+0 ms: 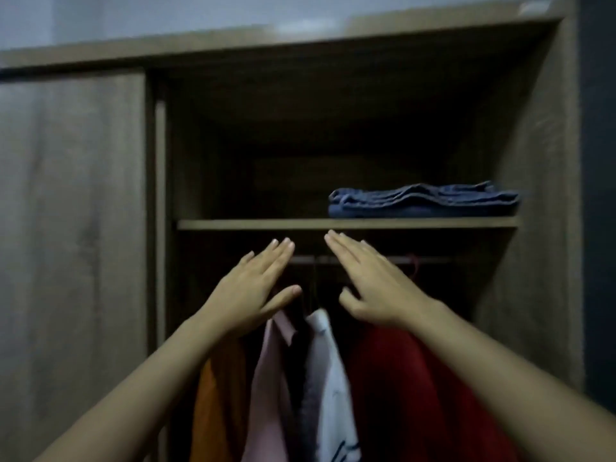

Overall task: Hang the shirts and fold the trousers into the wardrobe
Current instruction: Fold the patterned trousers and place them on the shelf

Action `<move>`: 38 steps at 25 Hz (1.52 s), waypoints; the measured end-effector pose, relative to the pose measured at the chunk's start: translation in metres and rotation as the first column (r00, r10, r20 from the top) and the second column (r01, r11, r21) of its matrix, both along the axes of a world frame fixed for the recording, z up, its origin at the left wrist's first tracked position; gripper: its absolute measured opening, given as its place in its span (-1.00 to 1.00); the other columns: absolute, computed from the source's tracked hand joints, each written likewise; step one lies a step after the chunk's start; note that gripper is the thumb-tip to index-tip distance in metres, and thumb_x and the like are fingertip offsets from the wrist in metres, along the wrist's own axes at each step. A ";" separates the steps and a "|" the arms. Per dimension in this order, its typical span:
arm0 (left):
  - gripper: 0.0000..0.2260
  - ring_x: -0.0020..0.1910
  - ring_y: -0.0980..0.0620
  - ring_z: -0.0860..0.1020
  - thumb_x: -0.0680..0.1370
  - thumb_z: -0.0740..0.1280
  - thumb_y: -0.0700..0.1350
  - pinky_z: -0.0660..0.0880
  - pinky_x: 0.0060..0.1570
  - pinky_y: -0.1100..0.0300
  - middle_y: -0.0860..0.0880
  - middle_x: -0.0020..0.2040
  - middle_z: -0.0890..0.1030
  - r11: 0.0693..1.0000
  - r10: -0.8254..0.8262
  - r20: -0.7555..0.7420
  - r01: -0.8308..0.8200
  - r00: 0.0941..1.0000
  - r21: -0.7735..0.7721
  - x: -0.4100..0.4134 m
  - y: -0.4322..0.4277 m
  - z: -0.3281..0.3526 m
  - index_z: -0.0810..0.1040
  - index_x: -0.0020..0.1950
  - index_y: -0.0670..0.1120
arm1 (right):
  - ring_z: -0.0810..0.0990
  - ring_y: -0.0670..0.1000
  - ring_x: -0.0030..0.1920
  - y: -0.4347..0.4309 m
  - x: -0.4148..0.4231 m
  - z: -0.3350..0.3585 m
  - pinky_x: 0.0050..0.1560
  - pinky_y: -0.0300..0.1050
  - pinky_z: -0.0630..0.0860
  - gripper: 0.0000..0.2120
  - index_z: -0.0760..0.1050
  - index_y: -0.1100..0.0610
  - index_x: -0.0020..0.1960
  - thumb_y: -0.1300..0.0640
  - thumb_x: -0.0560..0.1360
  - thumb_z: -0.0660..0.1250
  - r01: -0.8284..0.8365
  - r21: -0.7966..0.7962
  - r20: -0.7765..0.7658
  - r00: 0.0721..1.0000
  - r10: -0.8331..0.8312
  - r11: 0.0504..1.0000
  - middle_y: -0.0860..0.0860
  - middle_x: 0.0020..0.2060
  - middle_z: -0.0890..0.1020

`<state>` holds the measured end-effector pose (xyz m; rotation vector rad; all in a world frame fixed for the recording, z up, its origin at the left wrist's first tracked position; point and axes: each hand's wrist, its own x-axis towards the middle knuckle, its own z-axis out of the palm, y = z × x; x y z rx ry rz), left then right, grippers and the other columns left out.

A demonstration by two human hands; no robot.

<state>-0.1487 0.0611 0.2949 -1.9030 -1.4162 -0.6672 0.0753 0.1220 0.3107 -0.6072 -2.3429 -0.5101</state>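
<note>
We see the wooden wardrobe (533,161) open, its door (73,228) standing at the left. Folded blue denim trousers (423,201) lie flat at the right end of the shelf (266,224). Below, shirts hang side by side from the rail (430,260): an orange shirt (213,395), a pink shirt (266,378), a dark shirt (296,378), a white shirt (333,378) and a red shirt (416,395).

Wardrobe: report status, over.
Left hand, right hand open, empty, below shelf. Folded jeans on shelf, right side. Hung shirts beneath. Nothing blocking.
</note>
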 end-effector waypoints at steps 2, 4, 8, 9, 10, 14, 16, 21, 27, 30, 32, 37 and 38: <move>-0.20 0.48 0.02 -0.01 0.47 -0.26 0.40 0.07 0.41 0.03 -0.01 0.52 0.10 0.990 0.103 0.036 -0.099 0.994 -0.106 -0.030 -0.032 -0.064 0.07 0.53 -0.10 | -0.02 -0.03 0.54 -0.017 -0.048 -0.060 0.44 -0.22 -0.18 -0.27 -0.06 0.13 0.53 0.06 0.46 0.19 -0.103 -0.091 0.022 0.994 0.105 0.990 0.04 0.54 0.03; -0.21 0.48 -0.01 0.02 0.48 -0.26 0.38 0.09 0.40 -0.02 -0.03 0.51 0.12 0.960 0.202 0.099 -0.176 0.974 -0.219 -0.056 -0.072 -0.132 0.09 0.52 -0.11 | -0.03 -0.02 0.54 -0.038 -0.094 -0.123 0.44 -0.19 -0.18 -0.28 -0.06 0.13 0.54 0.00 0.49 0.18 -0.184 -0.203 0.057 0.978 0.200 0.962 0.04 0.54 0.02; -0.17 0.52 -0.03 0.05 0.44 -0.25 0.41 0.08 0.44 0.01 -0.05 0.54 0.07 0.787 0.469 0.201 -0.304 0.860 -0.537 -0.103 -0.178 -0.280 0.03 0.53 -0.12 | -0.04 0.00 0.54 -0.104 -0.174 -0.262 0.44 -0.14 -0.17 -0.22 -0.11 0.12 0.54 0.05 0.48 0.27 -0.241 -0.437 0.197 0.914 0.354 0.867 0.04 0.55 -0.02; -0.15 0.52 -0.04 0.07 0.43 -0.24 0.42 0.11 0.44 0.02 -0.06 0.54 0.07 0.739 0.528 0.229 -0.309 0.818 -0.599 -0.113 -0.206 -0.317 0.03 0.53 -0.13 | -0.05 0.00 0.54 -0.124 -0.189 -0.297 0.45 -0.13 -0.17 -0.21 -0.12 0.11 0.54 0.06 0.47 0.27 -0.226 -0.513 0.234 0.891 0.389 0.828 0.04 0.55 -0.03; -0.12 0.52 -0.06 0.11 0.41 -0.26 0.44 0.15 0.43 0.03 -0.08 0.54 0.10 0.705 0.573 0.256 -0.308 0.779 -0.639 -0.118 -0.231 -0.351 0.05 0.53 -0.14 | -0.06 -0.01 0.54 -0.142 -0.199 -0.330 0.46 -0.12 -0.16 -0.20 -0.12 0.11 0.54 0.06 0.47 0.28 -0.200 -0.580 0.264 0.871 0.414 0.790 0.04 0.55 -0.04; -0.33 0.44 -0.13 0.28 0.55 -0.10 0.30 0.34 0.26 0.08 -0.09 0.53 0.17 0.510 0.793 0.363 -0.206 0.489 -0.835 -0.119 -0.335 -0.467 0.03 0.54 -0.08 | -0.04 0.03 0.54 -0.215 -0.225 -0.463 0.50 -0.06 -0.10 -0.21 -0.09 0.11 0.54 0.02 0.45 0.26 -0.076 -0.755 0.400 0.734 0.549 0.652 0.06 0.55 -0.02; -0.45 0.41 -0.12 0.33 0.63 0.04 0.11 0.37 0.24 0.06 -0.10 0.54 0.16 0.414 0.855 0.329 -0.143 0.400 -0.899 -0.115 -0.382 -0.524 0.01 0.54 -0.08 | 0.00 0.05 0.54 -0.249 -0.231 -0.525 0.49 -0.04 -0.05 -0.24 -0.06 0.12 0.54 0.00 0.45 0.21 -0.025 -0.795 0.435 0.673 0.598 0.606 0.07 0.55 0.00; -0.50 0.33 -0.15 0.41 0.64 0.09 0.05 0.43 0.14 0.03 -0.11 0.53 0.18 0.258 0.922 0.241 -0.018 0.303 -0.966 -0.097 -0.464 -0.641 0.07 0.53 -0.09 | 0.03 0.09 0.53 -0.303 -0.227 -0.656 0.49 0.01 0.05 -0.32 -0.05 0.14 0.54 0.08 0.54 0.21 0.097 -0.788 0.586 0.421 0.693 0.607 0.08 0.54 0.02; -0.56 0.46 -0.07 0.24 0.64 0.07 0.03 0.27 0.36 0.06 -0.08 0.50 0.25 0.176 0.879 0.186 0.063 0.439 -0.982 -0.056 -0.478 -0.777 0.19 0.50 -0.08 | 0.06 0.11 0.51 -0.329 -0.222 -0.792 0.47 -0.02 0.07 -0.35 0.00 0.12 0.53 0.29 0.50 0.14 0.123 -0.749 0.661 0.201 0.723 0.651 0.06 0.54 0.05; -0.48 0.42 -0.07 0.26 0.61 0.11 0.12 0.30 0.33 0.00 -0.04 0.50 0.24 0.094 0.911 0.080 -0.016 0.405 -0.995 -0.046 -0.465 -0.823 0.14 0.51 -0.06 | -0.03 0.12 0.53 -0.328 -0.227 -0.837 0.50 0.08 0.02 -0.31 -0.05 0.07 0.54 0.30 0.49 0.17 0.058 -0.730 0.674 0.230 0.702 0.681 0.06 0.54 0.00; -0.37 0.41 -0.09 0.23 0.56 0.20 0.15 0.33 0.28 -0.08 -0.05 0.50 0.20 0.014 0.930 -0.004 -0.046 0.368 -0.999 -0.046 -0.462 -0.844 0.05 0.53 -0.05 | -0.06 0.13 0.53 -0.326 -0.233 -0.859 0.50 0.19 -0.05 -0.29 -0.04 0.04 0.53 0.29 0.48 0.18 0.080 -0.732 0.672 0.248 0.698 0.676 0.03 0.53 0.02; -0.46 0.30 -0.13 0.34 0.56 0.27 -0.11 0.44 0.20 0.01 -0.12 0.37 0.35 0.142 0.908 0.117 -0.032 0.402 -0.989 -0.069 -0.471 -0.862 0.17 0.50 -0.09 | 0.19 0.12 0.43 -0.313 -0.243 -0.877 0.39 0.15 0.19 -0.28 0.11 -0.03 0.49 0.30 0.40 0.24 0.044 -0.751 0.641 0.285 0.713 0.658 0.02 0.46 0.22; -0.52 0.26 -0.13 0.40 0.56 0.25 -0.18 0.44 0.19 0.02 -0.14 0.32 0.40 0.197 0.912 0.186 0.006 0.366 -0.980 -0.073 -0.474 -0.858 0.24 0.47 -0.11 | 0.29 0.14 0.37 -0.310 -0.245 -0.873 0.29 0.09 0.33 -0.28 0.10 -0.05 0.49 0.36 0.42 0.21 0.030 -0.756 0.634 0.278 0.721 0.653 0.04 0.44 0.27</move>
